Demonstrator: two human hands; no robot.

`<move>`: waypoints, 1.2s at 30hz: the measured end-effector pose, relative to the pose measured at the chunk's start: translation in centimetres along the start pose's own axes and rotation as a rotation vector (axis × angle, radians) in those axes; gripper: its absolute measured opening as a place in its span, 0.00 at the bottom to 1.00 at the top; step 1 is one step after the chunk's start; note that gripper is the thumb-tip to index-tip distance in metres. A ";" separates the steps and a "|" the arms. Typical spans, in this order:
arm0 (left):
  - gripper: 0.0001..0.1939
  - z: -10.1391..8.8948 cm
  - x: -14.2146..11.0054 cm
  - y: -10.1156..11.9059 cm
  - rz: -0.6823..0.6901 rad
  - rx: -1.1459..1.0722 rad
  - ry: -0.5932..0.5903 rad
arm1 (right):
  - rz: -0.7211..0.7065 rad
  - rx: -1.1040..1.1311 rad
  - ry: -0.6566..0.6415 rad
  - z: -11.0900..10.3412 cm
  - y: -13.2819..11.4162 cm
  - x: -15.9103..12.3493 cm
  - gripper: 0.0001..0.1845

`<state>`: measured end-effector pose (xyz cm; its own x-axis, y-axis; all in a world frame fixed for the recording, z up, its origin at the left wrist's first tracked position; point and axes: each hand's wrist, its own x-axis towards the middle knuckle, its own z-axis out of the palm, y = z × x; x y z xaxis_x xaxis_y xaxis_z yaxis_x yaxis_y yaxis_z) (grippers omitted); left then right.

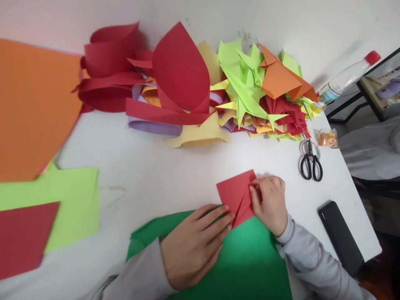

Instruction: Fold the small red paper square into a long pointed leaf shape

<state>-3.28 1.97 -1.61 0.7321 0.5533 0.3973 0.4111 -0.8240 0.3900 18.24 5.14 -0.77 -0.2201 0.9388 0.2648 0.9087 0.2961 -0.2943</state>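
If my right hand (271, 202), pinching the flap of the red paper (231, 187) right of centre in the frame, pulls unevenly, the crease could set crooked. My left hand (193, 250) lies open, fingers flat on the paper's lower left edge; too light a press could let it skid over the smooth green sheet (250, 262), whose edge it overlaps. The paper looks matte and squarish, with a slanting fold; along the top are curled red bands (181, 71) and spiky lime shapes (246, 96)
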 end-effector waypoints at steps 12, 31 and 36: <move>0.14 0.2 -0.3 -0.4 0.006 -0.041 0.003 | 0.027 -0.020 -0.022 0.1 -0.1 0.1 0.04; 0.16 -0.1 -0.3 -1.0 0.027 -0.119 0.009 | -0.029 -0.026 -0.033 -0.3 0.1 0.0 0.08; 0.15 -0.1 -0.2 -1.0 0.016 -0.127 -0.016 | -0.040 -0.017 -0.059 -0.3 0.3 -0.1 0.11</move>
<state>-3.93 2.70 -1.97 0.7471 0.5370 0.3917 0.3276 -0.8103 0.4860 18.62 5.10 -0.58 -0.2761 0.9353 0.2212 0.9048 0.3306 -0.2685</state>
